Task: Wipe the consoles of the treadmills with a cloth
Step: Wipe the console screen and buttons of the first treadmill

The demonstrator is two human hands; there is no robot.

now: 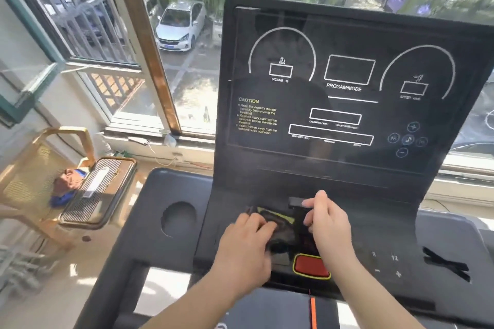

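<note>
Nearest me, the red stop button (311, 266) is sitting at the front edge of the treadmill console (379, 211); I'm using it as my ref.

Just above-left of the button, my left hand (248, 235) is curling its fingers over the dark cloth (280, 232), gripping it and pressing it onto the lower panel. The cloth's near edge is lying just beside the button's yellow rim.

Above-right of the button, my right hand (327, 224) is hovering w/ fingers half curled, thumb reaching toward a small black tab (295, 201). Too blurred; can't tell if it's pinching the tab or holding nothing.

Well left of the button, the round cup holder (179, 218) is sitting in the side tray. Right of it, the +/- keys (387, 271) are showing.

Far above the button, the display panel (344, 93) is standing dark. Beyond it, the window (149, 43) is showing a white car (179, 25).

Risks, imo:
- A downward stroke could be dragging cloth or palm onto the button or keys, triggering an input.
- The tab looks like a safety clip; snagging it could be pulling it loose.
- The bunched cloth is covering little area per pass, so the display may be getting missed or streaked.
</note>
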